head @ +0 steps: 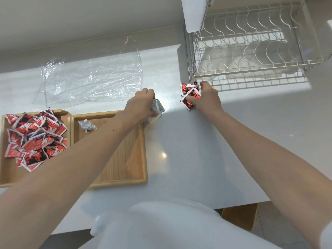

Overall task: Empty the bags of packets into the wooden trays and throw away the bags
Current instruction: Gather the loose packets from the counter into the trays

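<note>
Now, head view | left hand (142,103) at frame centre, closed on silver-grey foil packets (157,109) just past the light wooden tray (124,180) holding one silver packet (87,125) | right hand (206,97) gripping red-and-black packets (190,92) beside white wire dish rack (251,51) | left wooden tray (64,115) heaped with red packets (36,139) | empty clear plastic bag (93,79) flat on white tabletop (197,150), upper left.

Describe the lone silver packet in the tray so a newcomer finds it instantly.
Start at the two wooden trays at the counter's left edge. The left one is heaped with red packets; the right one is nearly bare. In its far-left corner lies the silver packet, crumpled, the only non-red one inside a tray.
</note>
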